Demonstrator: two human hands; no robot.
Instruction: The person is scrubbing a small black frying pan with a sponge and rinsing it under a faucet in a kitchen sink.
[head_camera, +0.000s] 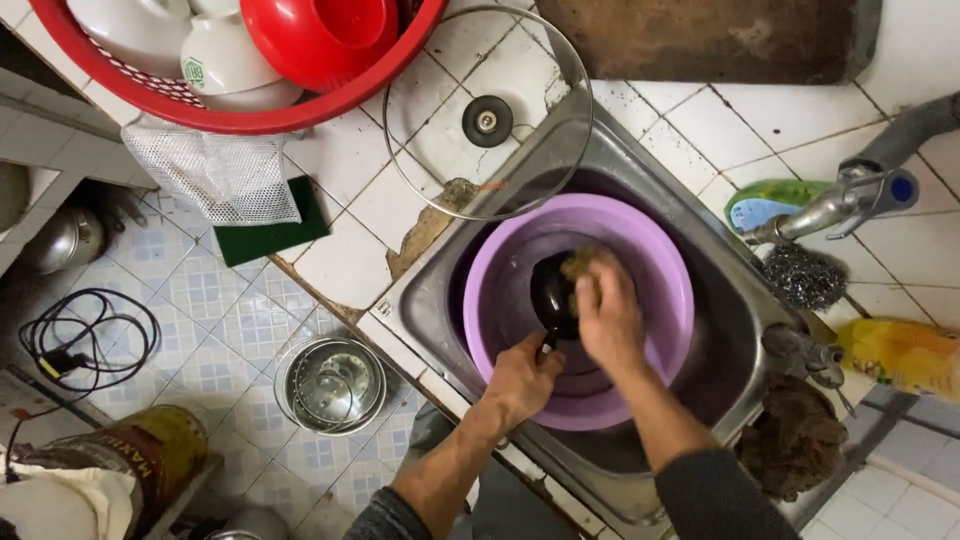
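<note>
Over the purple basin (660, 280) in the steel sink (440, 290), the left hand (522, 378) is closed around the handle of a black ladle (552, 295). The right hand (607, 312) presses a yellowish scrub sponge (577, 263) against its bowl. Best to keep the handle steady and the bowl tilted above the basin, scrubbing in small circles.

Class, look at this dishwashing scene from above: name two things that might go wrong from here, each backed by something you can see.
1. The clear glass pot lid lies partly over the edge of the steel sink; a bump may well tip it in.
2. The left hand grips only the handle of the black ladle while the right hand presses a yellowish scrub sponge on it above the purple plastic basin; if wet, it might slip.
</note>
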